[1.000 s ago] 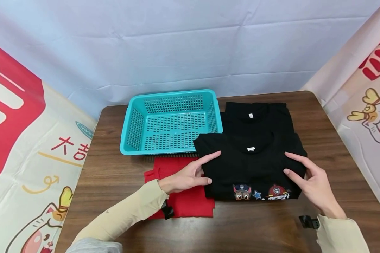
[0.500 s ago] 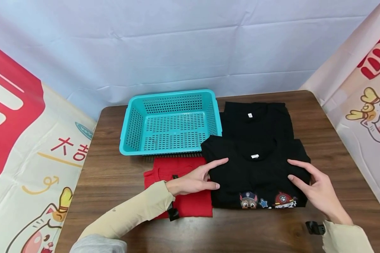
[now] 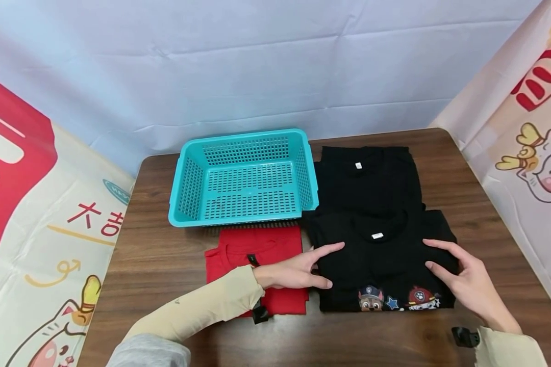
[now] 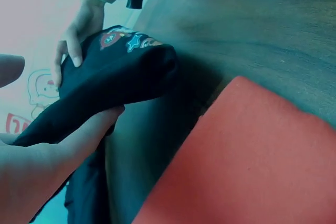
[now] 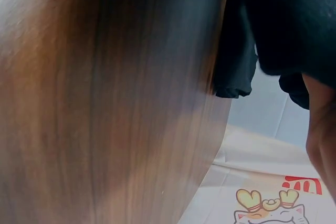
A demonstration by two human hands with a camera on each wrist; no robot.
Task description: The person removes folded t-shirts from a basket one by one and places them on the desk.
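A folded black T-shirt (image 3: 381, 255) with a white neck label and cartoon dog heads along its near edge is gripped from both sides. My left hand (image 3: 296, 270) holds its left edge, with thumb and index finger spread apart. On the opposite edge, my right hand (image 3: 470, 280) grips the fabric, some fingers hidden beneath it. In the left wrist view this T-shirt (image 4: 100, 90) hangs above the table; the right wrist view also shows it raised. Behind it lies another folded black T-shirt (image 3: 367, 186). Under my left forearm lies a folded red T-shirt (image 3: 286, 300).
A turquoise plastic basket (image 3: 243, 219) stands at the back left, its slotted floor showing. The wooden table (image 3: 156, 204) runs up to a pale cloth backdrop (image 3: 257, 66). Printed cloths hang at the left and right sides.
Both hands have moved right and toward the person with the held black T-shirt. More of the black T-shirt behind and of the red one shows. The basket stays in place.
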